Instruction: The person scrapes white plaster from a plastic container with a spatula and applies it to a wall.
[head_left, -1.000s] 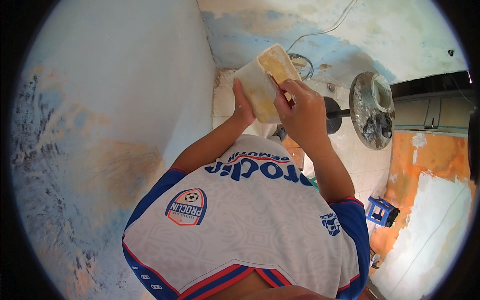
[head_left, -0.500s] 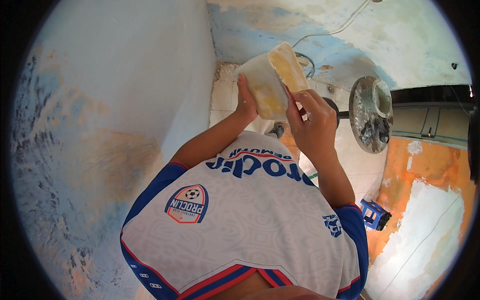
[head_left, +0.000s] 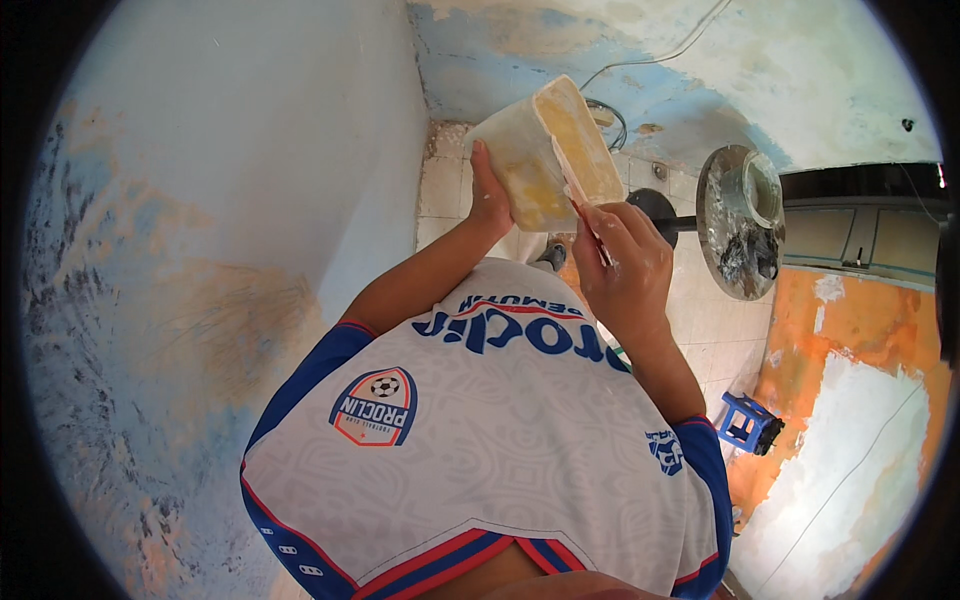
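A translucent white plastic tub (head_left: 505, 172), smeared with pale putty and yellowish inside, is held tilted in front of my chest. My left hand (head_left: 489, 196) grips its left side, with the thumb up along the wall. A thin putty knife (head_left: 588, 218) with a reddish handle is pinched in my right hand (head_left: 630, 258). Its blade lies along the tub's near rim, and a pale edge of putty shows there. White smears mark my right fingers. How far the blade reaches into the tub is hard to make out.
Right of my hands stands a round, putty-stained stool (head_left: 712, 215) on a black post, bearing a translucent container (head_left: 762, 195) and a dark crumpled item. A small blue plastic stool (head_left: 742, 424) sits farther right. A patchy blue wall (head_left: 230, 200) rises close on my left; a cable (head_left: 655, 68) hangs ahead.
My right hand and the putty knife have shifted slightly along the tub's rim, and more pale putty shows at the blade. The tub has tilted a little; my left hand keeps its hold.
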